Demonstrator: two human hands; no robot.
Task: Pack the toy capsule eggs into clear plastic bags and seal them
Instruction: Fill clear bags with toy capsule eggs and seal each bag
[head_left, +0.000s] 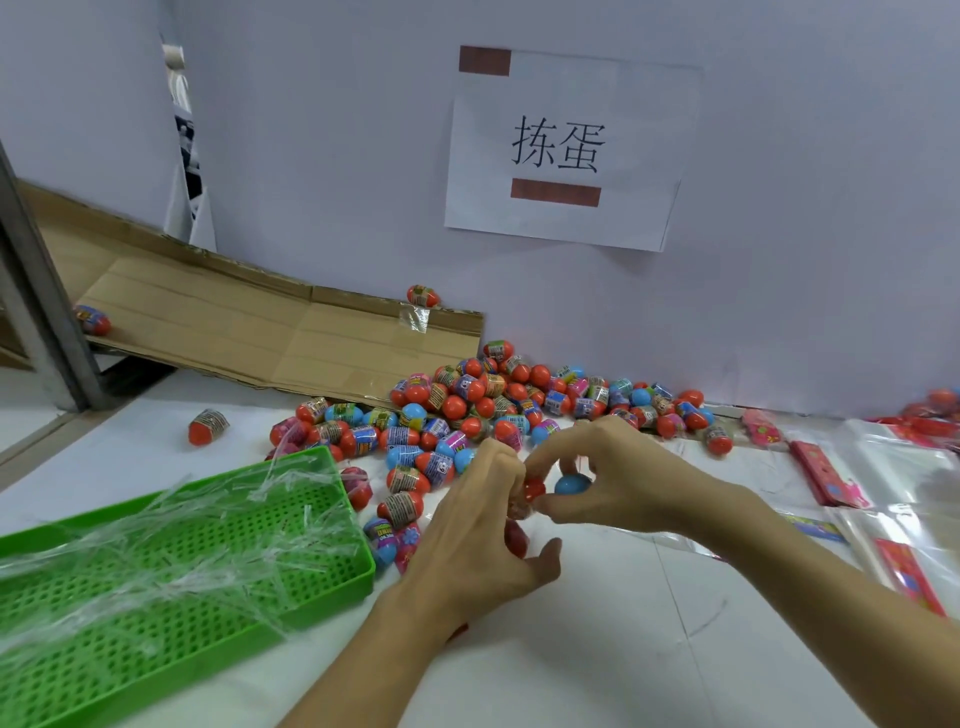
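Glossy plastic eggs (535, 491) w/ both hands (613, 483), pinched.

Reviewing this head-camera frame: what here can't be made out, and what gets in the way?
- Egg count in the bag: the left hand and right hand cover most of it; only a blue egg and red egg show.
- Whether the bag is sealed: clear film, hidden by fingers.
- Egg pile labels: too small to read.
- Flat bags: cut off by the right edge.

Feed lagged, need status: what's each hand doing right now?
Left hand: fingers curled round a red egg.
Right hand: pinching a blue egg.
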